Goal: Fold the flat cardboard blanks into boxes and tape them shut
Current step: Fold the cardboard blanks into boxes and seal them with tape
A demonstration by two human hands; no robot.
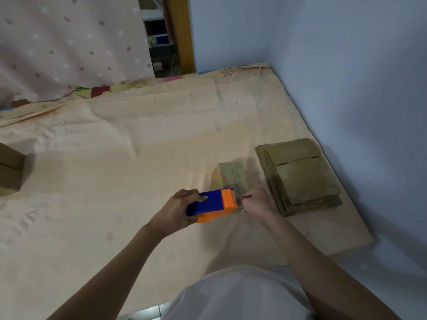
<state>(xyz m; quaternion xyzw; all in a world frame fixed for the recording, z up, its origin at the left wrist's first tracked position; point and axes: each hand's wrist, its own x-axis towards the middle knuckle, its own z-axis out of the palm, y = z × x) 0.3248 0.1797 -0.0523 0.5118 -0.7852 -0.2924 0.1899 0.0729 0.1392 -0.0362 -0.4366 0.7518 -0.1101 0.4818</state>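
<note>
At the far left edge of the view, a closed brown cardboard box (10, 169) sits on the peach-coloured bed sheet (115, 158), cut off by the frame. From it a wide stretch of bare sheet runs rightward to the hands, with more open sheet behind up to the pink dotted curtain (57, 42) and the wooden door post (181, 33).

The left hand (178, 210) grips the blue and orange plastic tape dispenser (211, 204), fingers curled over its blue body and thumb on top. The dispenser's long axis runs left to right, tilted slightly up at the right, with the orange toothed cutter end pointing right. Just beside that end, the right hand (257, 202) has its fingers curled together, pinching at the cutter; the tape itself is too faint to make out.

Directly behind the dispenser stands a small folded brown cardboard box (232, 176), its long axis running away from the person. Its near end is hidden by the dispenser, so contact cannot be judged.

Right of that box, a narrow strip of sheet away, lies a stack of flat brown cardboard blanks (300, 176), fanned unevenly, long axis also running away from the person. The stack lies near the mattress's right edge, close along the pale blue wall (358, 88), leaving little room on that side.
</note>
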